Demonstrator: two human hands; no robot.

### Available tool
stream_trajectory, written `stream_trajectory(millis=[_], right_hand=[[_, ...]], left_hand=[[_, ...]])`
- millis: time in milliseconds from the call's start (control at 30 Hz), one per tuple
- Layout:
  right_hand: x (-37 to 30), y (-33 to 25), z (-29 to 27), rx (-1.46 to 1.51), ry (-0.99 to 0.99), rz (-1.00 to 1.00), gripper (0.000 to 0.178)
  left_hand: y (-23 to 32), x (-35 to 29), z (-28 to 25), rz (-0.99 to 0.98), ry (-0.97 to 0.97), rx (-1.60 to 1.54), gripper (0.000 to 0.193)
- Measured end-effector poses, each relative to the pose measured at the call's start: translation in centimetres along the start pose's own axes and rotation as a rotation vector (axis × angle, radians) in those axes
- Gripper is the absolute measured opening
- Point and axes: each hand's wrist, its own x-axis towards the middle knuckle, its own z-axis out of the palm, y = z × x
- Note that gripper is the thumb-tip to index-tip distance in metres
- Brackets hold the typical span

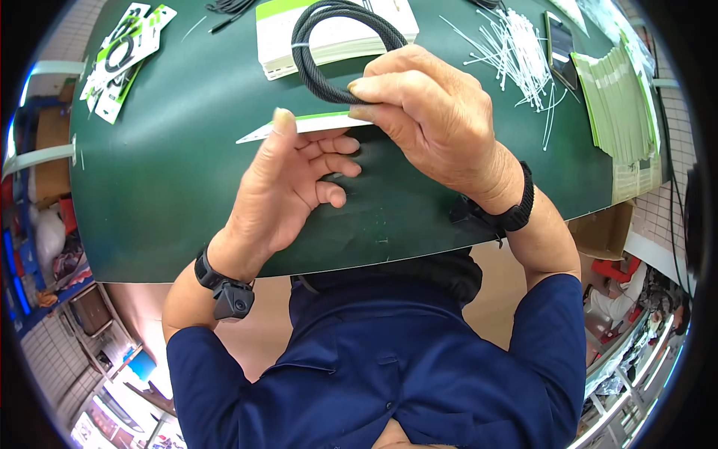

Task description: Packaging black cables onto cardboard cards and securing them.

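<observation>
A coil of black braided cable [301, 63], bound by a pale tie on its left side, is held up over the table. My right hand [437, 112] pinches its lower right part between thumb and fingers. Just under that grip is a thin white and green card [314, 121], seen almost edge-on, its right end at my right thumb. My left hand [288, 176] is open below the card, fingers loosely curved and apart. Its thumb overlaps the card's left part; whether it touches the card I cannot tell.
Behind the coil stands a stack of white and green cards [329, 49]. Carded black items [123, 56] lie far left. Loose white cable ties [512, 56], a phone [559, 49] and a row of green cards [617, 105] are at right. The green table's front edge [359, 268] curves near me.
</observation>
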Motion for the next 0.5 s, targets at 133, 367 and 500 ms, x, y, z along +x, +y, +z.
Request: stream_trajectory(millis=[133, 367, 500], right_hand=[[-0.1, 0.2, 0.0, 0.027, -0.015, -0.043, 0.027], [1.8, -1.6, -1.9, 0.075, -0.222, 0.152, 0.03], [2.0, -1.7, -2.2, 0.048, -0.258, 0.188, 0.03]], left_hand=[[-0.2, 0.0, -0.4, 0.016, -0.002, -0.032, 0.039], [-0.2, 0.2, 0.2, 0.084, -0.027, -0.026, 0.032], [-0.1, 0.6, 1.4, 0.205, -0.018, 0.132, 0.031]])
